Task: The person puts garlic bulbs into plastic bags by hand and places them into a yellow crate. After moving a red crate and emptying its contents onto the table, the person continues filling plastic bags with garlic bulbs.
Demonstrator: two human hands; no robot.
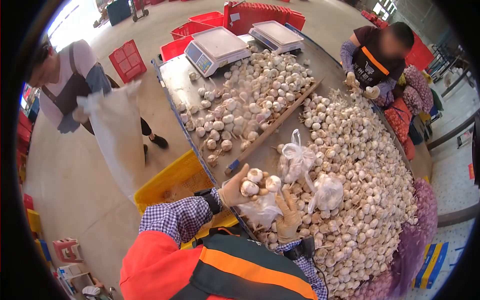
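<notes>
My left hand [234, 189], in a pale glove, cups garlic bulbs [249, 188] in its palm and fingers. One more garlic bulb [273, 183] sits at its fingertips, just above the fingers of my right hand [288, 220]. Between both hands hangs a clear plastic bag [261, 211], its right edge at my gloved right fingers, which point away from me. Two filled, knotted plastic bags [296, 159] lie just beyond, on the edge of a large heap of loose garlic [355, 200].
A wooden bar [275, 125] divides the heap from a smaller garlic pile [265, 82]. Two scales [217, 47] stand at the table's far end. A yellow crate [172, 180] is below left. One person holds a white sack [115, 130]; another handles garlic across the table.
</notes>
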